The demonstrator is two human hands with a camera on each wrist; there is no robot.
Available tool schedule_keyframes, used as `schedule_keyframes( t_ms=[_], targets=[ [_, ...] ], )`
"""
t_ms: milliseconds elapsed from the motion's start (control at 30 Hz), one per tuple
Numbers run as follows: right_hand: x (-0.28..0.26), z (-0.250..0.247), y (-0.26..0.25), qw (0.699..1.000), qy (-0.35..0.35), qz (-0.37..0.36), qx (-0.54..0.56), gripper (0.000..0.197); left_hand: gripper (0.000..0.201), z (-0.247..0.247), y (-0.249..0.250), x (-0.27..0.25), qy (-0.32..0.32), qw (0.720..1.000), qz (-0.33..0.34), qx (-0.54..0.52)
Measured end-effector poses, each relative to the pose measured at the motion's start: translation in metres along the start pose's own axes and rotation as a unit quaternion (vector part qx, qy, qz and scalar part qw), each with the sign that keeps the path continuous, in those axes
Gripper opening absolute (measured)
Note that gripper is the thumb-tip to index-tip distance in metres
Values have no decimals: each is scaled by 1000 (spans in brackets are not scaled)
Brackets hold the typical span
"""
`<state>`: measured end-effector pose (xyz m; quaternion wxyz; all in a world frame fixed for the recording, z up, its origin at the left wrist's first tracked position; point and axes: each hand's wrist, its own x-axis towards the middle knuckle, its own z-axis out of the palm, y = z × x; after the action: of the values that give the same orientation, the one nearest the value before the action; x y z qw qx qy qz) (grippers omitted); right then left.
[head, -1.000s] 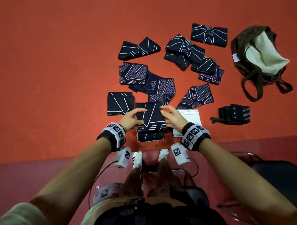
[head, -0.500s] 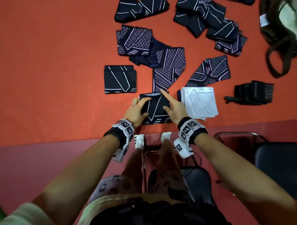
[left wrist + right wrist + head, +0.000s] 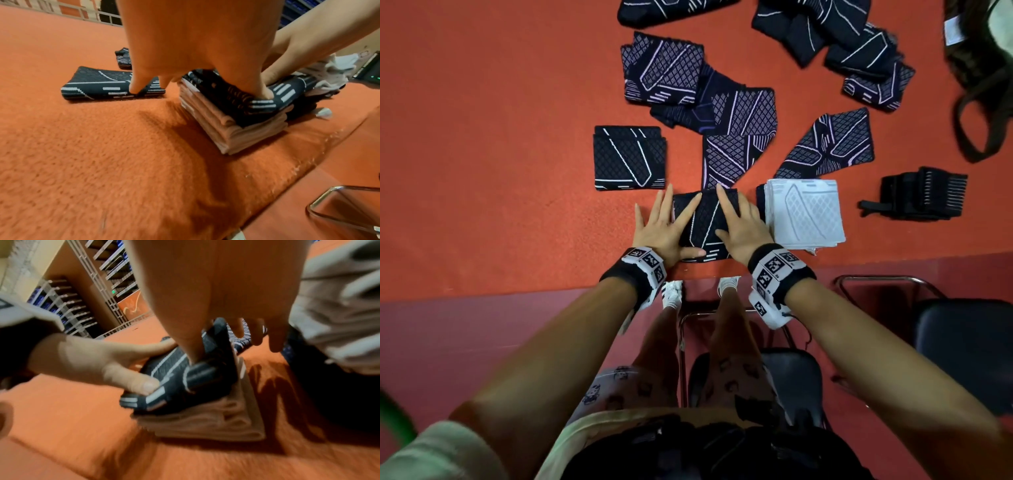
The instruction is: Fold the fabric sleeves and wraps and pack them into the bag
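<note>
My left hand (image 3: 661, 233) lies flat with the fingers straight and spread, pressing down on the left side of the folded dark sleeve (image 3: 705, 226) in front of me; its thumb rests along the near edge. My right hand (image 3: 743, 229) lies flat on the right side of the same sleeve, fingers straight, holding nothing. From the left wrist view the sleeve (image 3: 267, 100) sits on top of a stack of pale folded pieces (image 3: 236, 134), near the front edge of the orange felt table (image 3: 500, 154). Just to the right is a white folded pile (image 3: 804, 212), and to the left, apart from my hand, a neatly folded dark sleeve (image 3: 628, 157). Further back lie loose dark patterned sleeves (image 3: 739, 113), some overlapping. A black ribbed wrap (image 3: 921, 195) lies to the right, and the brown bag (image 3: 979, 68) is at the far right corner, partly out of view
</note>
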<state>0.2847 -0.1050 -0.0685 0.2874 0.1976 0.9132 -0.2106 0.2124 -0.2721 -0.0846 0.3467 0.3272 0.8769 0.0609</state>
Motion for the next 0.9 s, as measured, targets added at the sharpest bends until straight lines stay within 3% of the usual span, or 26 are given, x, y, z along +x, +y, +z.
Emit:
schedule_keyframes(
  t_ms=[133,233,333,467,600,700,767,900],
  targets=[
    [8,-23,-16,999,-41,27,-5,86,95,-19,0,3,-44,997,-6,-56],
    [20,-46,-33,999,-22,16,-29,73,64,-36,-18,6,50,986,10,-160],
    [43,-67,-60,999,33,-16,-25,52,40,-60,-48,20,160,962,-43,-217],
    [92,-85,-98,995,5,-2,104,36,30,-97,-77,50,207,945,-98,-235],
    [140,-80,-113,987,-37,59,141,36,33,-112,-89,91,188,962,-81,-181],
    [165,-68,-112,984,-56,76,150,30,35,-111,-94,113,116,980,-85,-136],
    [174,-59,-111,979,-70,84,174,28,36,-107,-95,118,80,990,-82,-87],
    [170,-54,-109,965,-77,72,239,35,32,-102,-93,115,77,993,-77,-47]
  ],
)
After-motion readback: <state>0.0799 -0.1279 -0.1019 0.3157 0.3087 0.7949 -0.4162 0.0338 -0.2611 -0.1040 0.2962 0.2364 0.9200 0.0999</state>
